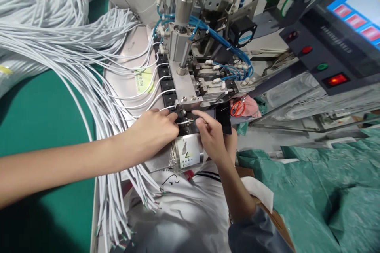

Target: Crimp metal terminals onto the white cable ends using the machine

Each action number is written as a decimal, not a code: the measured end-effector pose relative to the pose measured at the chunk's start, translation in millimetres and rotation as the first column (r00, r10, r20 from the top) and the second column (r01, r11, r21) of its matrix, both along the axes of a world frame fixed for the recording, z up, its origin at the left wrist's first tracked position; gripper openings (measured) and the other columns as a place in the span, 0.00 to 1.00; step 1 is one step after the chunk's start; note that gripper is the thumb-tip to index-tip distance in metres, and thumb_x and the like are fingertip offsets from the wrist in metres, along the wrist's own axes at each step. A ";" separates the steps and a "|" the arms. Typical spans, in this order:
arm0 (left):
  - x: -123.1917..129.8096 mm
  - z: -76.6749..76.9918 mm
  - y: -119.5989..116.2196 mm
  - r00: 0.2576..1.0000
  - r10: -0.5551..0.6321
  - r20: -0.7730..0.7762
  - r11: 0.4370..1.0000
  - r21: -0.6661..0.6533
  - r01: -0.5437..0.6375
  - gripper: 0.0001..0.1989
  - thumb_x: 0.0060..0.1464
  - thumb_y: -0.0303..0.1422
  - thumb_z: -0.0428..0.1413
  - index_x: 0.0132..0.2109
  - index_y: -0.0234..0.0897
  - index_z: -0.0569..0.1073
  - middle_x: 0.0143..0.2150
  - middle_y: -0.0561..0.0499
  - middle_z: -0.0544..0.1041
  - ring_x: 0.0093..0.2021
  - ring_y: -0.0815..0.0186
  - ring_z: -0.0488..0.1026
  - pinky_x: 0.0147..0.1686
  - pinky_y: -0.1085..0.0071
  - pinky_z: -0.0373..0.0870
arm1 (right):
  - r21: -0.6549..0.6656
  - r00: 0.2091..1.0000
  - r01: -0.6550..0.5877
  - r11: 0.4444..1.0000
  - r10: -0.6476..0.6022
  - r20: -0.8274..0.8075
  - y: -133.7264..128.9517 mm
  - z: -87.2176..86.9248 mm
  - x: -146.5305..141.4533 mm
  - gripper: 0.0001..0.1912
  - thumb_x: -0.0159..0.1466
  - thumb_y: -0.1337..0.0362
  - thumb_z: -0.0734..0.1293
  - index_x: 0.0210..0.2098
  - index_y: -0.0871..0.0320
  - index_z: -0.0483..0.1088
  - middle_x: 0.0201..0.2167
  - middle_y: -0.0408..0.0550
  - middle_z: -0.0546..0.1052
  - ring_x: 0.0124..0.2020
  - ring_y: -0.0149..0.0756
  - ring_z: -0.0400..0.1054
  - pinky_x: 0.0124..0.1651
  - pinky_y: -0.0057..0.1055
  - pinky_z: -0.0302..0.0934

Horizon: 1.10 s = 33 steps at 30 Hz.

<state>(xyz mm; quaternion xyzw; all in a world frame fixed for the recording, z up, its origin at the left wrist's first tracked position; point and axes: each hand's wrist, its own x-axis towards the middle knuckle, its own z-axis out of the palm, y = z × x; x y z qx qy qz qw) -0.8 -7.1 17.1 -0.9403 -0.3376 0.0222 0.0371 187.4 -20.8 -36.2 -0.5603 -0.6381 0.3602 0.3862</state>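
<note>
My left hand [156, 128] is closed at the front of the machine, its fingers around a white cable whose stripped end [188, 121] points right, over a black fixture. Just right of that end is my right hand [210, 128], with its index finger stretched out, its thumb apart from it and nothing visible between them. Several white cables [158, 87] run from the left into black holders [166, 77] along the machine's edge. A metal press head [184, 87] stands above and behind my hands. Below them lies a metal plate with a label [189, 152].
Large bundles of white cables [56, 43] cover the green mat [68, 114] at left. A control panel [335, 47] overhangs at upper right. A black phone [224, 119], red-handled scissors [238, 107] and a pink cloth [251, 107] lie beside my right hand. Green sheeting [303, 189] fills the lower right.
</note>
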 end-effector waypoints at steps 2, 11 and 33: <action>0.0 0.3 -0.5 1.000 -0.005 -0.003 1.000 0.014 0.005 0.04 0.46 0.23 0.54 0.26 0.33 0.70 0.26 0.47 0.70 0.28 0.61 0.71 0.23 0.69 0.63 | 0.012 0.994 -0.098 0.995 0.097 0.053 -5.2 4.3 0.2 0.14 0.63 0.64 0.58 0.43 0.56 0.73 0.41 0.48 0.77 0.44 0.38 0.70 0.49 0.36 0.61; -4.4 0.1 -4.0 0.999 0.025 0.042 1.000 -0.002 -0.025 0.05 0.50 0.27 0.53 0.29 0.32 0.72 0.28 0.45 0.71 0.25 0.60 0.70 0.18 0.71 0.58 | 0.057 0.942 -0.263 0.963 0.243 0.233 -3.6 12.2 4.9 0.15 0.64 0.68 0.58 0.44 0.56 0.74 0.33 0.48 0.76 0.33 0.35 0.69 0.38 0.31 0.61; -9.4 9.2 6.8 0.981 0.129 0.147 0.991 -0.056 -0.122 0.11 0.53 0.23 0.48 0.26 0.30 0.72 0.23 0.45 0.71 0.23 0.63 0.70 0.22 0.71 0.58 | 0.124 0.919 -0.181 0.976 0.123 0.374 -100.7 18.4 -67.3 0.11 0.61 0.72 0.60 0.41 0.56 0.68 0.32 0.48 0.77 0.32 0.36 0.71 0.35 0.30 0.63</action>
